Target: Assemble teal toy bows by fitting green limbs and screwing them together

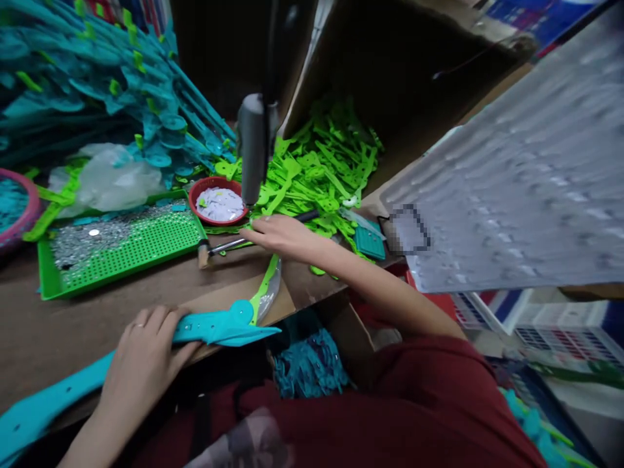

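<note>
My left hand (pixel 146 348) is wrapped round a long turquoise plastic piece (pixel 65 390), lying along the table's front edge. At this piece's right end is a rounded turquoise joint (pixel 238 315), with a bright green strip (pixel 266 286) rising from it. Over the table, my right hand (pixel 280 235) reaches across a hammer (pixel 229 246), between its head and dark handle. The right fingers are bent near the rim of a red bowl (pixel 195 195) of pale flat bits; blur hides whether they grip anything. Green plastic parts (pixel 322 169) are heaped just beyond.
A green perforated tray (pixel 156 247) of small metal pieces stands at left, before a clear plastic bag (pixel 104 179) and stacked turquoise pieces (pixel 136 97). A grey cylindrical tool (pixel 251 149) hangs above. Below the edge, a box holds turquoise parts (pixel 312 364); a grey panel (pixel 511 175) slants at right.
</note>
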Available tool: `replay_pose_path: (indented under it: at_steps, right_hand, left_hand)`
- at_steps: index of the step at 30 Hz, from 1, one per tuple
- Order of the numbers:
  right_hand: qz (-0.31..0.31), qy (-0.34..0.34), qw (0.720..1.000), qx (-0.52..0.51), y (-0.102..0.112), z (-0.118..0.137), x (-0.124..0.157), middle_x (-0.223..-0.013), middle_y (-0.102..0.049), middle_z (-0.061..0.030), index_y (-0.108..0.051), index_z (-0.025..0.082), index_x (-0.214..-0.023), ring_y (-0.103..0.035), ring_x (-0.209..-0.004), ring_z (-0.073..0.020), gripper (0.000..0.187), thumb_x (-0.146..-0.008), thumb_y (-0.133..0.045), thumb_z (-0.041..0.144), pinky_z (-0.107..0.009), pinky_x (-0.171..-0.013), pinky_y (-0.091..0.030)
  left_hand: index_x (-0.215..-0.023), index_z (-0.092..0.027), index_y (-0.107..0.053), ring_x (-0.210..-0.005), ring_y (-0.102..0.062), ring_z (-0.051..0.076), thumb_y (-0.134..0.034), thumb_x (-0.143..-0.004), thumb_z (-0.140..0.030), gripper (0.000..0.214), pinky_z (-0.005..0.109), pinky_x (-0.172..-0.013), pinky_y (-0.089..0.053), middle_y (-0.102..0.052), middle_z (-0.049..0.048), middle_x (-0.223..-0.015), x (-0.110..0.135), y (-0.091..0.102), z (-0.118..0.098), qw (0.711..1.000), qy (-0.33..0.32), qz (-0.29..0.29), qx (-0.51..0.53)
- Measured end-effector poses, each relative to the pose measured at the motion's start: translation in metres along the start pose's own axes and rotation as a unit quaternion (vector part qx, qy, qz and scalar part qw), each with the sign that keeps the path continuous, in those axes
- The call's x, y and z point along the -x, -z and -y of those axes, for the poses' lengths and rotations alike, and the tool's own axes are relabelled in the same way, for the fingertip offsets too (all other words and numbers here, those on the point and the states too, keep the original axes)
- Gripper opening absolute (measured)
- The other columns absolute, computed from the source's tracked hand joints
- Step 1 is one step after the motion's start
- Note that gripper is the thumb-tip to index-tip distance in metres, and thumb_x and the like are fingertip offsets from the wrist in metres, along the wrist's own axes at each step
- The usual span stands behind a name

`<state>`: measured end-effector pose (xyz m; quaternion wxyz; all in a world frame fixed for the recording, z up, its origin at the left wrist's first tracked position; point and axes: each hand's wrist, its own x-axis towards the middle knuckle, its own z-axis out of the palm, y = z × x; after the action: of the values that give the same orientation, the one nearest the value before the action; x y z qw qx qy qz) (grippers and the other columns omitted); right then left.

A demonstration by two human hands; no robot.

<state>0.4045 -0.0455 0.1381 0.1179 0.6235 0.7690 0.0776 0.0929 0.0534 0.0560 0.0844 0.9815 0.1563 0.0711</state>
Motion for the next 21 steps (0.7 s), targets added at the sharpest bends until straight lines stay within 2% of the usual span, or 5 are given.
replay_pose_path:
  at_steps: [3,6,9,15,21]
  right_hand:
    - [0.004,-0.094,0.994,-0.053,0.013,0.012,0.039,-0.09,-0.063,-0.0084,-0.045,0.017,-0.139,-0.055,-0.074,-0.0186,0.046,-0.094,-0.039,0.009,-0.028,-0.059,-0.036]
    - [-0.056,-0.205,0.962,-0.172,0.009,0.025,0.078,-0.093,-0.067,-0.01,-0.053,0.017,-0.133,-0.061,-0.077,-0.0197,0.038,-0.098,-0.041,0.022,-0.029,-0.066,-0.045]
    - [-0.118,-0.312,0.893,-0.301,-0.002,0.042,0.107,-0.105,-0.069,-0.0112,-0.059,0.017,-0.126,-0.065,-0.084,-0.0195,0.035,-0.096,-0.047,0.03,-0.03,-0.074,-0.05]
    - [-0.131,-0.46,0.714,-0.511,-0.003,0.084,0.133,-0.071,-0.059,0.0001,-0.048,0.019,-0.141,-0.053,-0.05,-0.0116,0.051,-0.093,-0.049,0.035,-0.024,-0.049,-0.046]
    - [-0.271,-0.509,0.696,-0.428,-0.017,0.115,0.126,-0.08,-0.065,-0.0028,-0.048,0.02,-0.142,-0.05,-0.053,-0.011,0.051,-0.094,-0.047,0.036,-0.025,-0.053,-0.048]
  left_hand:
    - [-0.115,-0.017,-0.057,-0.106,-0.054,0.033,-0.051,-0.09,-0.039,0.033,0.045,-0.088,-0.044,-0.062,0.0121,-0.108,0.005,0.006,-0.002,1.0,0.003,-0.009,0.026]
    - [-0.108,-0.011,-0.059,-0.099,-0.053,0.038,-0.051,-0.089,-0.05,0.043,0.052,-0.09,-0.042,-0.06,0.0159,-0.098,0.011,0.009,-0.004,0.995,0.082,-0.03,-0.055]
    - [-0.103,-0.013,-0.057,-0.093,-0.054,0.034,-0.048,-0.091,-0.051,0.04,0.045,-0.081,-0.045,-0.059,0.0132,-0.092,0.016,0.006,0.0,0.994,0.106,-0.036,-0.014]
    - [-0.108,-0.014,-0.054,-0.094,-0.053,0.034,-0.037,-0.095,-0.054,0.045,0.045,-0.081,-0.045,-0.057,0.0154,-0.101,0.019,-0.004,0.007,0.993,0.073,-0.084,0.032]
    - [-0.112,-0.014,-0.055,-0.091,-0.054,0.034,-0.038,-0.095,-0.047,0.04,0.047,-0.081,-0.046,-0.058,0.014,-0.096,0.016,-0.005,0.007,0.997,0.023,-0.067,0.002]
